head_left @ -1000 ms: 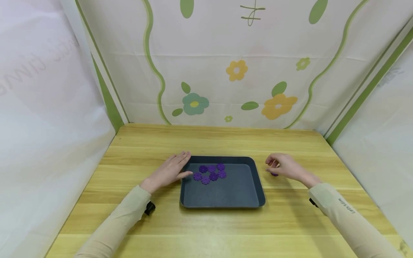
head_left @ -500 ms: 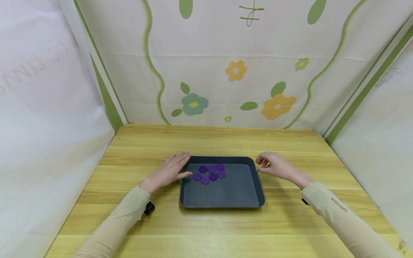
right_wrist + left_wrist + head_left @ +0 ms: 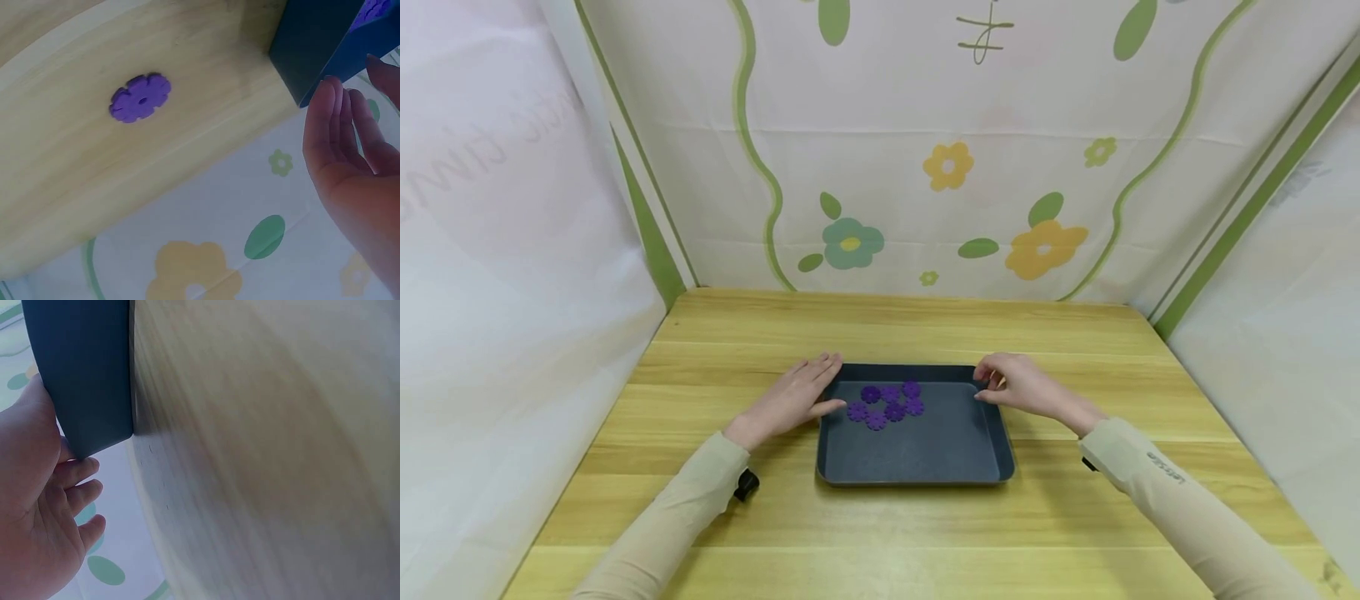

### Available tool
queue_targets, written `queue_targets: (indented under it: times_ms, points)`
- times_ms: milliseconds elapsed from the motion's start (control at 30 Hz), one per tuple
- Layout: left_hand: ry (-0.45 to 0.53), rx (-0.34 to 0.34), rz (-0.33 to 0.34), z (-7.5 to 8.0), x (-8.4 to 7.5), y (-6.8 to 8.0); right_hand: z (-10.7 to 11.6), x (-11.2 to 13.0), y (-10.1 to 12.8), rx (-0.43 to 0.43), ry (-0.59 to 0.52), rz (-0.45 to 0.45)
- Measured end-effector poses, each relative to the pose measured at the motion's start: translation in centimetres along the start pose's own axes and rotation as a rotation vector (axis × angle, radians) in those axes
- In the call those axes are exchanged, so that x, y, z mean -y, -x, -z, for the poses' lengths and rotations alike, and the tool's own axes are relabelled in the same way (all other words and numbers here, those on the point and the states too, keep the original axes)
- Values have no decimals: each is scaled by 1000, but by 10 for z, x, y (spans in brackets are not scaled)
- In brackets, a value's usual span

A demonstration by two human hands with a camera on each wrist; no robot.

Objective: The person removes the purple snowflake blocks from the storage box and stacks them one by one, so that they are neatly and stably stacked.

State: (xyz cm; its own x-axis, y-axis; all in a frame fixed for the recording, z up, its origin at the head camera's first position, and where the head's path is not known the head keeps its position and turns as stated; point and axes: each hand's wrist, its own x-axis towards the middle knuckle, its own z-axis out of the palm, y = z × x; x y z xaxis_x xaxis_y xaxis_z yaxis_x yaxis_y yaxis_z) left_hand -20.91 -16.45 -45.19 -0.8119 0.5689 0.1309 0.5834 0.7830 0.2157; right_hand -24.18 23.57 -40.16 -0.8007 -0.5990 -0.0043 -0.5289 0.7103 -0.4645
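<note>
Wrist view alone shows purple disc (image 3: 140, 98) on table (image 3: 75, 156); right hand (image 3: 350, 156) fingers relaxed, empty.

Small dark lettering on the right sleeve (image 3: 1165, 480), too small to read, faint mirrored script on the left wall sheet (image 3: 482, 150), illegible

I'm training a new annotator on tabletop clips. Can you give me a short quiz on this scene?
1. True or false: the right hand pinches a purple disc.
2. The cluster of purple discs lies in which part of the dark tray? A far left; B near right; C middle of the near edge.
3. How many discs lie in the tray?
Key: 1 false: its palm is empty in the right wrist view, and a loose disc lies on the wooden table beside the tray. 2 A. 3 seven.
</note>
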Motion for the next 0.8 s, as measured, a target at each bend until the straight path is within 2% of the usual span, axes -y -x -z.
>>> queue_targets:
  times_ms: [433,800]
  points:
    - [6,-8,-3,-1,3,-1,-13,13,-19,21,30,86]
    - [-16,8,1,0,2,-1,-21,20,-30,77,-6,93]
